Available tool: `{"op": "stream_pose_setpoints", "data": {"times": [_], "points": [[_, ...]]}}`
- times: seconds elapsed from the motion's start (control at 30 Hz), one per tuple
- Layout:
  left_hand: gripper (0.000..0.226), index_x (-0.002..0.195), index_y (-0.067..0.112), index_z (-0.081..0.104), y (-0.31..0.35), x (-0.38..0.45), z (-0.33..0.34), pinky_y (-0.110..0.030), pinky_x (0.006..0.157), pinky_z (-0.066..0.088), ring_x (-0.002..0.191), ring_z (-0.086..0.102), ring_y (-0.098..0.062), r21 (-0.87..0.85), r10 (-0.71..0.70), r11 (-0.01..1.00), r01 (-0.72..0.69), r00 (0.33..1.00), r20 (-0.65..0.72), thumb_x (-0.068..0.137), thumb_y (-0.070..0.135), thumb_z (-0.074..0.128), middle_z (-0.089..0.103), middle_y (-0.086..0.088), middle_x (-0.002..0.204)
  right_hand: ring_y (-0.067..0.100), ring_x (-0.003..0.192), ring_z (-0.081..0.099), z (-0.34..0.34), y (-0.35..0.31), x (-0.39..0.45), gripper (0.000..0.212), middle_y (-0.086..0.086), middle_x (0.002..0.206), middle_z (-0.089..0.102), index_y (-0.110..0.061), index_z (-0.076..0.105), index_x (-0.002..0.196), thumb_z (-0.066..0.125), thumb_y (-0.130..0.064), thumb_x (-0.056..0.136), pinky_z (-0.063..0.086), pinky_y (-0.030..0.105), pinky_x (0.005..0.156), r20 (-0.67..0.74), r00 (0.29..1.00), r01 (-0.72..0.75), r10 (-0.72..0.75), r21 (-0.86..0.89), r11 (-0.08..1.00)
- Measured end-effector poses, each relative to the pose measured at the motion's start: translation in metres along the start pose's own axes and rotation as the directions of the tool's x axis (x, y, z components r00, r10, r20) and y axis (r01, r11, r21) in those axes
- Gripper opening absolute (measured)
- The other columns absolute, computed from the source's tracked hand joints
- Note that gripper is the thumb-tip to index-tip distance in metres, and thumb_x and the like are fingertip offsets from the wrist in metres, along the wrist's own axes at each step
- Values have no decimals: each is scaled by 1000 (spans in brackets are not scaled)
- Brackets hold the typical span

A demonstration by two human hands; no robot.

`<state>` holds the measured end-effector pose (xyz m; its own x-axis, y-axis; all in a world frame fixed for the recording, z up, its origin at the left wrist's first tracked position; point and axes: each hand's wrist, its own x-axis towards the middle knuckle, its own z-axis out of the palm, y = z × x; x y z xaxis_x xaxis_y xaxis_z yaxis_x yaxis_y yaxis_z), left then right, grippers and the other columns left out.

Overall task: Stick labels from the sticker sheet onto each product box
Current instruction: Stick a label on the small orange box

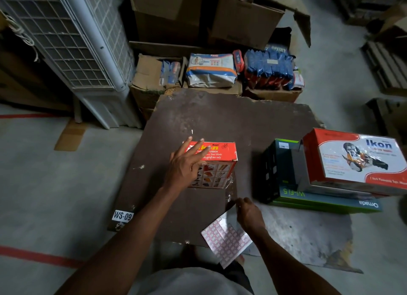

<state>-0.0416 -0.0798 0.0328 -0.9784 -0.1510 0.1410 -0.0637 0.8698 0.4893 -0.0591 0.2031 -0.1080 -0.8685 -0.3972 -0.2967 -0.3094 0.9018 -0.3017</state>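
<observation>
Red tape-dispenser box (217, 156) at the centre of a dark brown board (242, 123).
Our left hand (187, 162) rests spread, fingers straight, on its 9 o'clock edge; our right hand (248, 213) pinches the red-gridded sticker sheet (224, 237) at 6 o'clock. Bare board lies toward 12; stacked boxes (330, 175) at 3 o'clock run off-frame.

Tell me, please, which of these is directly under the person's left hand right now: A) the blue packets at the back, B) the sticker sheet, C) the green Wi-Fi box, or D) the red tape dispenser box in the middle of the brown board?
D: the left hand lies with spread fingers on the red tape dispenser box, while the sticker sheet is down by the right hand.
</observation>
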Motion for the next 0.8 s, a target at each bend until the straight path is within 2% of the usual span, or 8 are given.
{"op": "stream_pose_setpoints", "data": {"times": [0.1,0.23,0.4,0.5,0.67,0.8], "points": [[62,150,40,44,1,1,-2,-65,109,30,155,14,-22,-16,3,1000,-3,1000,-6,96,15,63,31,12,163,29,93,64,0,-2,0,19,9,111,63,-12,59,116,50,-15,99,44,33,70,24,1000,-16,16,4,1000],[60,150,40,44,3,2,-3,-66,111,25,155,13,-22,-27,-10,1000,11,1000,12,97,14,60,30,13,163,22,90,62,0,-1,0,18,6,112,62,-15,58,116,49,-17,101,48,30,72,38,999,-13,12,25,1000],[61,148,40,46,3,3,-4,-64,109,28,155,16,-22,-29,-12,999,12,1000,-8,96,13,61,32,13,162,27,90,62,8,4,-2,37,8,113,58,-15,60,126,58,-2,92,44,29,65,41,993,110,-108,-42,993],[59,149,39,46,4,2,-4,-64,110,28,155,16,-23,-24,-2,1000,2,1000,-8,97,14,61,31,13,162,26,97,59,11,5,-4,38,7,113,59,-16,60,128,61,-5,92,46,30,70,61,989,139,-133,-101,985],[59,149,41,44,3,0,-2,-67,110,25,155,14,-22,-29,-15,999,15,1000,-2,97,17,61,29,14,162,22,104,62,7,6,-2,41,0,114,64,-30,56,131,57,-14,94,51,32,81,93,987,144,-131,-141,980],[59,149,39,45,4,-2,-2,-70,110,23,155,14,-23,-48,-13,999,12,1000,-3,97,16,61,29,13,162,21,105,64,3,3,0,37,1,115,66,-28,56,130,54,-15,96,53,32,84,87,990,120,-110,-113,986]]}}
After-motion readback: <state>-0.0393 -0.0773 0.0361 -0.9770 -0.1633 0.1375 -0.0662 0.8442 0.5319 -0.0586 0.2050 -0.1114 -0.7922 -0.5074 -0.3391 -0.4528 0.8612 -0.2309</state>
